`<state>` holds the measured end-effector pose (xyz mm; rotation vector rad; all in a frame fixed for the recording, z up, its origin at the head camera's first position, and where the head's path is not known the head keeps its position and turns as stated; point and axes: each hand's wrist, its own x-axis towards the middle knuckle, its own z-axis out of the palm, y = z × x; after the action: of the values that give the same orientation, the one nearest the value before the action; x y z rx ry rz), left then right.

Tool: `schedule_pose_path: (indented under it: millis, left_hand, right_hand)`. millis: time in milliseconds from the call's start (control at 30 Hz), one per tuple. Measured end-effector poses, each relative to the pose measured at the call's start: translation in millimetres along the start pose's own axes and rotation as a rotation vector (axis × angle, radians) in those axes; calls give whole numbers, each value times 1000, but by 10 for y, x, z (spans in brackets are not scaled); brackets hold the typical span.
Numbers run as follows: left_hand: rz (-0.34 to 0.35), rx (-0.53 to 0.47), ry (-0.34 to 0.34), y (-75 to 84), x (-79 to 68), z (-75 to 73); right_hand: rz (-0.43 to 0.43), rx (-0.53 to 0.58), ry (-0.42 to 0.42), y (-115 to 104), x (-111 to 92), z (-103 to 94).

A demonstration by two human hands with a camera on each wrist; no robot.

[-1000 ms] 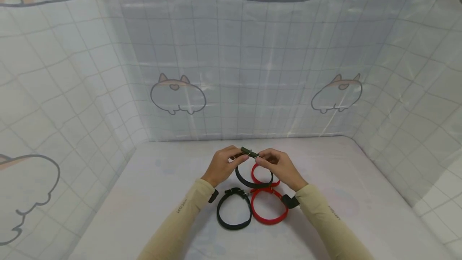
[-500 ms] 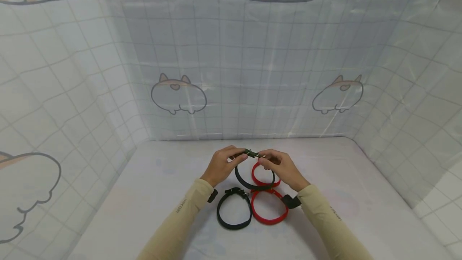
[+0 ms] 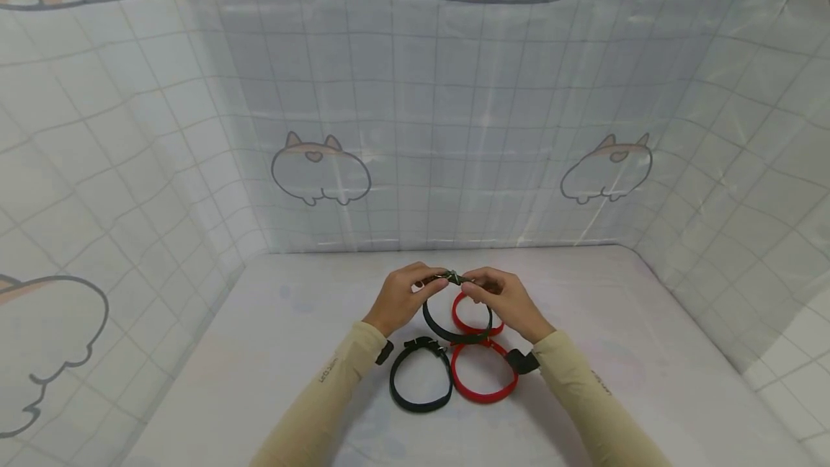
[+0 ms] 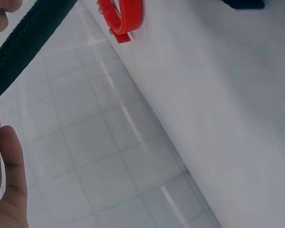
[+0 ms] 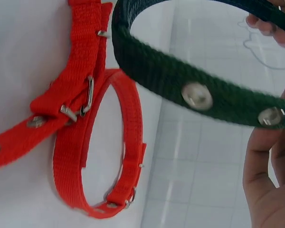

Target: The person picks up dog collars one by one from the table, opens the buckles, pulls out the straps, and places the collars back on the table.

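Observation:
A dark green webbing collar (image 3: 454, 335) hangs as a loop between my hands in the head view, its small buckle (image 3: 453, 277) at the top. My left hand (image 3: 403, 298) pinches the collar left of the buckle. On the other side, my right hand (image 3: 509, 301) pinches the strap between thumb and fingers. Metal eyelets dot the green collar (image 5: 154, 78) in the right wrist view. Only a length of green strap (image 4: 31, 45) and part of my left hand (image 4: 12, 180) show in the left wrist view. The fingers partly hide the buckle.
Two buckled red collars, a front one (image 3: 483, 398) and a rear one (image 3: 457, 314), lie on the white table (image 3: 292, 380) below my hands. Left of the front one lies a dark collar (image 3: 420, 406). A grid-patterned sheet (image 3: 454, 92) walls the back and sides.
The hands stay in nearly the same place. The collar's buckle part has turned a little between the fingers, and the hanging loop has shifted slightly.

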<state>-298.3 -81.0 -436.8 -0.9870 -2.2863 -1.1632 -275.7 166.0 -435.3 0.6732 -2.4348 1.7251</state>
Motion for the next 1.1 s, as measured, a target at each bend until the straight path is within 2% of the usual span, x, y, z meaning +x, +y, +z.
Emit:
schedule_pose_path:
  millis: [233,500,667,767,933,1100]
  left_hand:
    - [-28,13,20,-55,-11,-38]
    - [-11,16,66,-72,-1,-68]
    - [-18,7,116,-78,48,-118]
    - [-32,8,115,-99,79,-155]
    - [-40,25,101,-190,148,-231]
    - [-91,56,94,-363,225,-340]
  right_hand:
    - [8,3,-1,46,-16,-64]
    - [-21,12,7,60,-5,-88]
    - [-22,1,43,56,28,-120]
    - [-22,-2,68,56,57,-147]
    - [-36,-27,116,71,131,-210]
    - [-38,-37,179,50,219,-293]
